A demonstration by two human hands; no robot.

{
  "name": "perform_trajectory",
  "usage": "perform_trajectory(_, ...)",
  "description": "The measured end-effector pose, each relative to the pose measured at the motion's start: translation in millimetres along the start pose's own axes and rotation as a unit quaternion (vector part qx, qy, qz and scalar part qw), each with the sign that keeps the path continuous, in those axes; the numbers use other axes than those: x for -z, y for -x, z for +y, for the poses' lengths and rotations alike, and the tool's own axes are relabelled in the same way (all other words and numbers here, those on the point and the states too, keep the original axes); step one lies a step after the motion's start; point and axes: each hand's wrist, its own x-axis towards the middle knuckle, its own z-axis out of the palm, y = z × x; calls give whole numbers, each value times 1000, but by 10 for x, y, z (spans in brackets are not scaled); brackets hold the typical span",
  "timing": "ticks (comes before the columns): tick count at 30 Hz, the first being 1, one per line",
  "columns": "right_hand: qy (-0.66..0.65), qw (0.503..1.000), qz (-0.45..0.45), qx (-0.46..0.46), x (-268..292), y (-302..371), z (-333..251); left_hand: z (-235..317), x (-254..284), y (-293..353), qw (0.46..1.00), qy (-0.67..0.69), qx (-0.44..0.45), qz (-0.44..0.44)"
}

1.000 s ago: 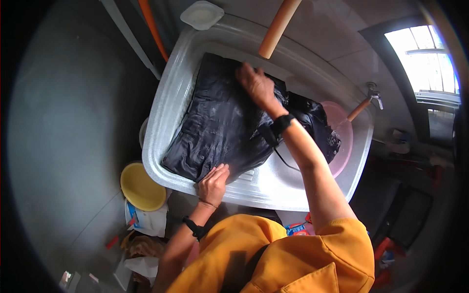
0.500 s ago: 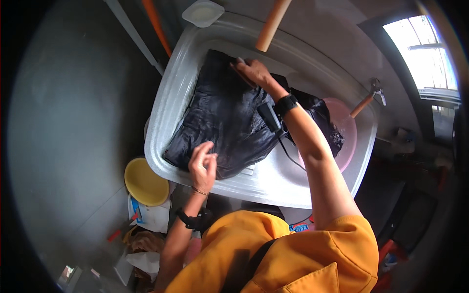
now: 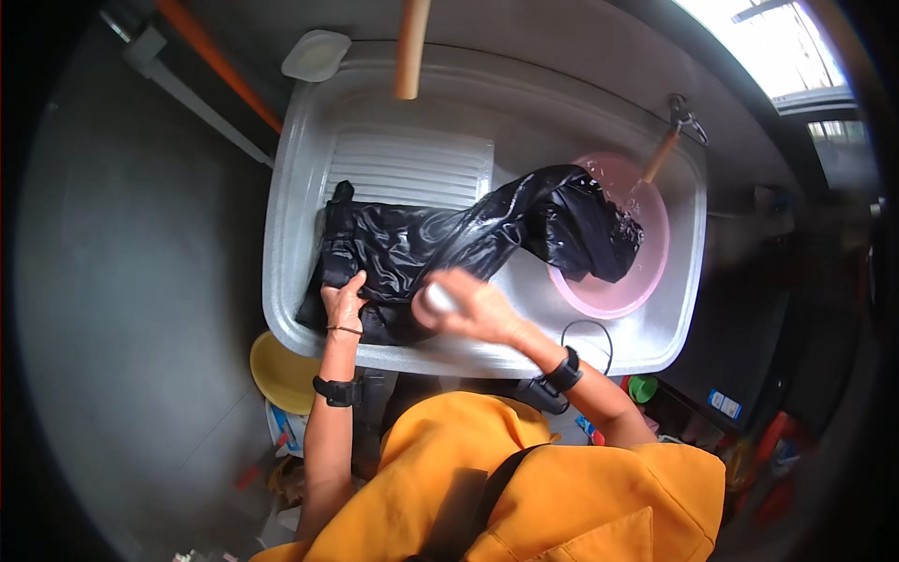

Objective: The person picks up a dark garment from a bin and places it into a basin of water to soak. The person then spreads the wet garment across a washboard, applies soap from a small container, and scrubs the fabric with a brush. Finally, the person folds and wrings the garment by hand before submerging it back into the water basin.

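A wet, shiny black garment (image 3: 403, 239) lies bunched across the grey-white laundry sink (image 3: 281, 244), partly over its ribbed washboard (image 3: 412, 164). Its far right end hangs into a pink basin (image 3: 660, 258) under running water. My left hand (image 3: 343, 304) is closed on the garment's near left edge, thumb on top. Just above the cloth, near the sink's front rim, my right hand (image 3: 478, 307) is closed round what looks like a scrubbing brush (image 3: 431, 304), pinkish brown with a white part. Motion blurs it, and no bristles show.
A tap (image 3: 682, 112) with an orange-brown tube points into the basin. Another tube (image 3: 410, 56) hangs over the back rim, beside a white dish (image 3: 316, 56) on the corner. A yellow basin (image 3: 279, 375) sits below the sink's left front; a cable crosses its right front.
The garment is gathered nearer the front, uncovering the washboard. My right hand has come from the far side towards me. My left hand has gone from loose above the cloth to gripping its edge.
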Motion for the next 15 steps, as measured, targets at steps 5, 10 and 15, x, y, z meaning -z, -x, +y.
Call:
perform_trajectory(5, 8, 949, 240, -202, 903, -71, 601, 84, 131, -5, 996, 67, 51, -39)
perform_trajectory(10, 212, 939, 163, -215, 1330, -207, 1194, 702, -55, 377, 982, 156, -19, -104)
perform_trajectory(15, 122, 966, 67, -217, 1425, -317, 1113, 1168, 27, 654, 963, 184, -103, -167)
